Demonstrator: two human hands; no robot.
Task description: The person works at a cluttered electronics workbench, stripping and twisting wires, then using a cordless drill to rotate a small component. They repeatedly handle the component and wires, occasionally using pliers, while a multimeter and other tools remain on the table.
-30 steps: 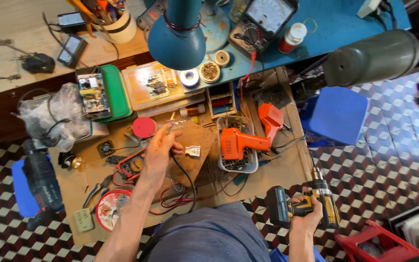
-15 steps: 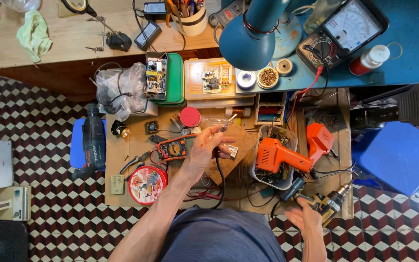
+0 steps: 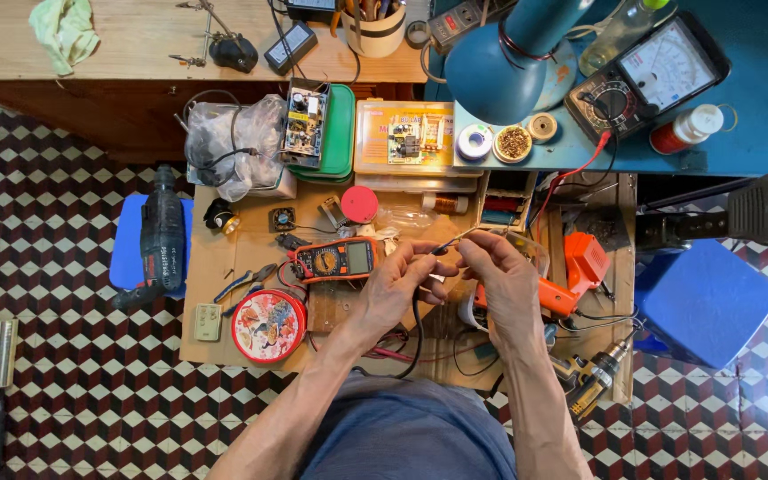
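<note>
Checkered red, white and black floor tiles surround a low cardboard-topped work board crowded with electronics gear, and beyond it stand a wooden bench and a blue table; both forearms reach forward from the bottom edge and meet above the middle of the board; the left hand is turned palm inward, wrist slightly bent, its fingers curled narrow and thumb and forefinger pinched on a thin dark probe lead whose black wire drops toward the lap; the right hand faces it, knuckles up, fingers bent close together and pinching the other end of the same slender piece, so the two sets of fingertips almost touch; whether anything more lies between them cannot be told; just left of the left hand lies an orange-cased digital multimeter, flat on the board, near a round printed tin; an orange glue gun sits just behind the right hand, partly hidden by it; a cordless drill lies beside the right forearm; a blue desk lamp hangs over the table edge, next to an analogue meter.
</note>
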